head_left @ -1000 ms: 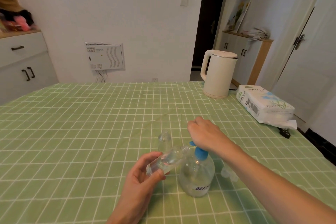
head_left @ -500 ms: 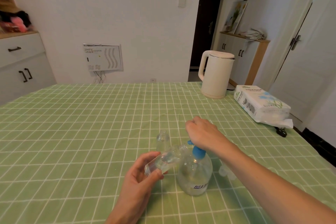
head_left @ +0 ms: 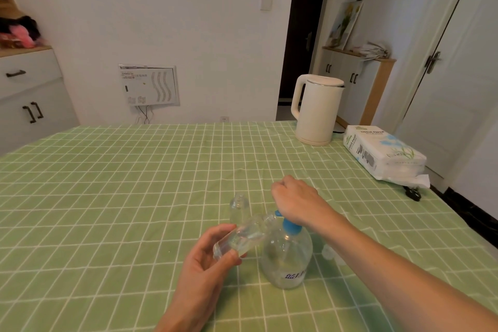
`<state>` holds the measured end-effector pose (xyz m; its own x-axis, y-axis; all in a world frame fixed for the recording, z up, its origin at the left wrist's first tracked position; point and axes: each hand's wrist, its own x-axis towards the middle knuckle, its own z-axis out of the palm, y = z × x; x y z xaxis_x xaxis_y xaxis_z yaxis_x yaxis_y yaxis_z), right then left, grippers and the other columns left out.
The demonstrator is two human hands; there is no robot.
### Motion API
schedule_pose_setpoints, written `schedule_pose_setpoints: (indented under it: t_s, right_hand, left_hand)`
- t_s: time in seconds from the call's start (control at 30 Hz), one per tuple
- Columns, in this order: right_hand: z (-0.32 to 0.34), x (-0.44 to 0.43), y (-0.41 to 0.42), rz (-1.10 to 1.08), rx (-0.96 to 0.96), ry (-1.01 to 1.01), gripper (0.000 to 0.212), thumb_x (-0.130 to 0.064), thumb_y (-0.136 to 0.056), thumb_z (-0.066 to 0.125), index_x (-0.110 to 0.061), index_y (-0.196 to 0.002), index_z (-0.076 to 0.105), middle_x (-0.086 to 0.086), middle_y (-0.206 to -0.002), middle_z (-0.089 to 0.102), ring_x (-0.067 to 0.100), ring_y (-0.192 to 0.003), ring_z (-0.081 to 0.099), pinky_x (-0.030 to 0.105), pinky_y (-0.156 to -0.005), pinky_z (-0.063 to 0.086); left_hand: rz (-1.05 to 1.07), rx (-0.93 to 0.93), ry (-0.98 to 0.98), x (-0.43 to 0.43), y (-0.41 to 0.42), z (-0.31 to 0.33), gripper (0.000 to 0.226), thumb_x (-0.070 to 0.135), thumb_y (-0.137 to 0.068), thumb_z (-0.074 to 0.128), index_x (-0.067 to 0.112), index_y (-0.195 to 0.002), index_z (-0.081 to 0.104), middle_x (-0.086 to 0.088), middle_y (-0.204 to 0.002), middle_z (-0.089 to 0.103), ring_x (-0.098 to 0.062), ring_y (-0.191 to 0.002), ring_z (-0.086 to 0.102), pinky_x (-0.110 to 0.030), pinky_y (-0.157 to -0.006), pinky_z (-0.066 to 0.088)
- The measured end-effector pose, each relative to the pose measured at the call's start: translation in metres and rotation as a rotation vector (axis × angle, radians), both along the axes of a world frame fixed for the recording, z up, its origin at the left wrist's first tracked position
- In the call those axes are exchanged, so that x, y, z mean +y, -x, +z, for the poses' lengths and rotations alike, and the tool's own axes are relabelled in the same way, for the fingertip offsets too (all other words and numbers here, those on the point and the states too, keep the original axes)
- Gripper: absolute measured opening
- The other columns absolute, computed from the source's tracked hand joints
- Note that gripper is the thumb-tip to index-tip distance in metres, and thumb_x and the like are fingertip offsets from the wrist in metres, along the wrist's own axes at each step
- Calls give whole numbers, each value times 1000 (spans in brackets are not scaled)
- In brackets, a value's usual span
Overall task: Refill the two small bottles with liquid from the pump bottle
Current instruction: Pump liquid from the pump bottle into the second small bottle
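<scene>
The pump bottle [head_left: 287, 257] stands on the green worktop [head_left: 129, 197], and the right hand [head_left: 295, 202] curls its fingers over the blue top. The left hand [head_left: 206, 264] grips one small bottle [head_left: 241, 236] in its fingers, tipped against the spout. The other small bottle [head_left: 239, 206] stands just behind.

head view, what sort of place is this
Probably a home dining or kitchen room: a green checked tablecloth, an electric kettle, a pack of tissues and white cupboards.

You get bright, soft, even light; only weak shadows lie on the table [head_left: 113, 197]. Straight lines bow at 3 and 9 o'clock; fine detail smears.
</scene>
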<state>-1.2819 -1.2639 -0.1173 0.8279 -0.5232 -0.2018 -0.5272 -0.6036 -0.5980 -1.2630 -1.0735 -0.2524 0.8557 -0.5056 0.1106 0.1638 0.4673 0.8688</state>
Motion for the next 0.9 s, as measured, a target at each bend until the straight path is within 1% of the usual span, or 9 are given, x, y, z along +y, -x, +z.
schedule_pose_setpoints:
  t_s: [0.07,0.2,0.37,0.43,0.53,0.6,0.73,0.83,0.9]
  right_hand:
    - [2,-1,-1,2,-8,-3,39,-38,-93,28,-14,-112,53,9,-118,56,32,-115,57,52,-101,43]
    - [5,-2,-2,3,-13,18,37,-37,-92,29,-15,-110,52,9,-116,56,33,-114,52,53,-100,43]
    - [-3,-3,-3,7,-24,15,30,-34,-93,30,-14,-100,51,10,-112,56,34,-111,52,53,-99,43]
    - [-5,-3,-1,10,-14,2,29,-33,-94,30,-13,-99,51,10,-112,56,33,-111,54,52,-98,43]
    - [-6,-2,-2,11,-15,27,32,-33,-93,30,-13,-104,52,10,-115,57,34,-112,53,53,-99,44]
    - [-4,-2,-1,10,-10,33,34,-35,-93,29,-13,-106,53,10,-116,57,34,-114,53,54,-100,43]
    - [2,-4,-2,21,-25,19,31,-36,-93,30,-15,-99,52,10,-112,56,34,-112,55,51,-98,44]
    - [6,-5,-3,21,-23,32,31,-37,-92,30,-15,-98,52,10,-112,56,33,-110,54,52,-98,44]
    - [4,-6,-3,32,-30,26,29,-36,-93,30,-16,-93,50,10,-109,56,32,-108,56,52,-97,45]
  left_hand:
    - [-4,5,1,1,0,0,67,22,-57,99,8,-117,71,-14,-126,68,-32,-105,70,-40,-91,60]
    - [-5,3,10,1,0,-1,53,11,-63,87,10,-114,73,-13,-125,69,-33,-108,70,-43,-92,60]
    - [9,2,13,0,-1,-2,53,10,-65,86,8,-116,72,-14,-127,68,-34,-109,69,-44,-93,60]
    - [5,4,13,0,-1,-3,55,12,-65,89,7,-116,71,-14,-128,68,-34,-109,69,-43,-92,60]
    - [-7,2,6,0,-1,0,66,23,-58,100,8,-116,71,-14,-128,68,-33,-108,70,-39,-89,61]
    - [1,-5,-6,0,-1,-1,70,27,-56,101,8,-117,71,-14,-129,67,-34,-109,69,-42,-91,60]
    - [-4,-6,3,1,0,0,69,26,-58,100,8,-118,71,-16,-128,66,-34,-110,68,-45,-96,58]
    - [-6,-7,3,1,0,1,69,26,-56,101,9,-115,72,-14,-125,68,-33,-108,68,-43,-92,59]
    - [3,7,1,1,0,3,69,27,-53,101,9,-113,73,-13,-123,69,-33,-106,68,-41,-90,60]
